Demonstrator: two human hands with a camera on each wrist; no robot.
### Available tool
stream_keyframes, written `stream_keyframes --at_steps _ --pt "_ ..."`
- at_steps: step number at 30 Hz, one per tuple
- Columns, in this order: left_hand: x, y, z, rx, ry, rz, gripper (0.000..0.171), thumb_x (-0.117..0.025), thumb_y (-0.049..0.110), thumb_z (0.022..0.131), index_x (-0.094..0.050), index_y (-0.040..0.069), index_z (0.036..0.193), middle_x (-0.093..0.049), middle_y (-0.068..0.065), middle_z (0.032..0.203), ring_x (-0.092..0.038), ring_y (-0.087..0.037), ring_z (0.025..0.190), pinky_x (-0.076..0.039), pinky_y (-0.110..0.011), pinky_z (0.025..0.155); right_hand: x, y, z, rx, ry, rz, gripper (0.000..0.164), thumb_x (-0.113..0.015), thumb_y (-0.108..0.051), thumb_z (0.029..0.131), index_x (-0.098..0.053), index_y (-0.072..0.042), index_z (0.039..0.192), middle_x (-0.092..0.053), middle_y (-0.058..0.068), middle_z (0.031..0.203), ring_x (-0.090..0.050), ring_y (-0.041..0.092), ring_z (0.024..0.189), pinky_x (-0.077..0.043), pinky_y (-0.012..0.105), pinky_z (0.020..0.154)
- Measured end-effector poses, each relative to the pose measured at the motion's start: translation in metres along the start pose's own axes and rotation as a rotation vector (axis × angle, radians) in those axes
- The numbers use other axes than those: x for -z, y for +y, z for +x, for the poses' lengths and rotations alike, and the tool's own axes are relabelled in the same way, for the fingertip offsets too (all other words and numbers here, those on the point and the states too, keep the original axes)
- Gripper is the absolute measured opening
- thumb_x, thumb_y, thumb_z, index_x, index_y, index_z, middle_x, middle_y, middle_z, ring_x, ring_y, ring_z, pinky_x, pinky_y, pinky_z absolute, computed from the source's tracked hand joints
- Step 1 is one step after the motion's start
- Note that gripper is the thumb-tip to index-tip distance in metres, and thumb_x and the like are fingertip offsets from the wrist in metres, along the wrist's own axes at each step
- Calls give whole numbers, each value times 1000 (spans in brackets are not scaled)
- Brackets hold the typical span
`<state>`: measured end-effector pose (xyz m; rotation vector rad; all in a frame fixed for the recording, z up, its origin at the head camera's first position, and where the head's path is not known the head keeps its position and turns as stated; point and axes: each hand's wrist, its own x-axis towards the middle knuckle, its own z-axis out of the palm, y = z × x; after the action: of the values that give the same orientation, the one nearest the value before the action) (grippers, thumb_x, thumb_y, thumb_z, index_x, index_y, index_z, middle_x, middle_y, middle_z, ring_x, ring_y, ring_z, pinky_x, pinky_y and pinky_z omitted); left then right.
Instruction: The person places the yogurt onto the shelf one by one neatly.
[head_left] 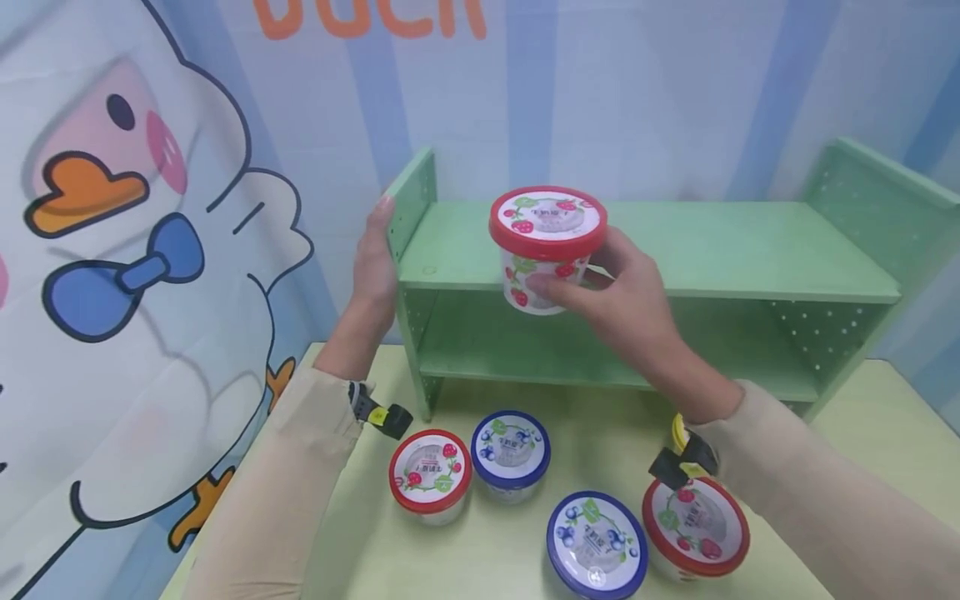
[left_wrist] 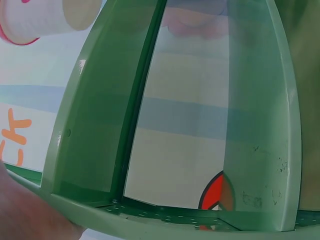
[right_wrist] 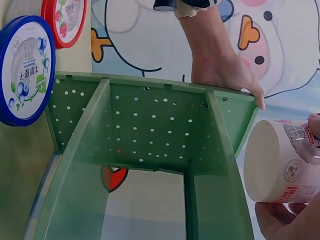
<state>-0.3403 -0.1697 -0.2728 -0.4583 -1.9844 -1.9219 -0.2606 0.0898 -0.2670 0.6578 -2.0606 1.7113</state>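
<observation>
My right hand (head_left: 633,292) grips a paper cup with a red lid (head_left: 546,218) and strawberry print, thumb at the near side. The cup is upright in the head view, overlapping the front edge of the green shelf (head_left: 735,250). Its white base (right_wrist: 262,161) shows in the right wrist view. My left hand (head_left: 375,262) rests along the outside of the shelf's left side panel (head_left: 414,196), fingers pointing up. From the right wrist, that left hand (right_wrist: 225,72) appears at the panel's outer face, a fingertip at its edge.
On the pale table stand a red-lidded cup (head_left: 431,471), a blue-lidded cup (head_left: 511,450), another blue-lidded cup (head_left: 597,546) and another red-lidded cup (head_left: 696,527). A yellow lid (head_left: 679,433) is mostly hidden by the right wrist. A cartoon duck backdrop (head_left: 180,375) hangs behind.
</observation>
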Motion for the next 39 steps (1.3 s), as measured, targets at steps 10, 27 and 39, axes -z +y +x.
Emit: stream_keyframes --at_steps 10,27,39 --pt "1 -1 0 4 5 21 60 -26 63 99 -33 37 152 -49 -15 130 -52 -31 106 -47 -40 92 -7 1 8 -17 7 -19 59 -81 -20 83 -54 -11 135 -59 -1 126 -53 16 116 -51 36 92" --pt "1 -2 0 8 2 1 58 -26 63 99 -35 37 151 -51 -17 126 -55 -30 102 -50 -38 87 -19 6 23 -34 -12 -31 59 -81 -26 84 -55 -11 134 -62 -2 124 -57 15 112 -53 35 89" --pt "1 1 -1 9 5 -2 58 -27 63 99 -35 36 150 -52 -19 124 -54 -29 100 -50 -38 86 -24 6 30 -60 -22 -43 60 -81 -31 83 -56 -13 135 -62 -4 124 -58 15 109 -54 35 85"
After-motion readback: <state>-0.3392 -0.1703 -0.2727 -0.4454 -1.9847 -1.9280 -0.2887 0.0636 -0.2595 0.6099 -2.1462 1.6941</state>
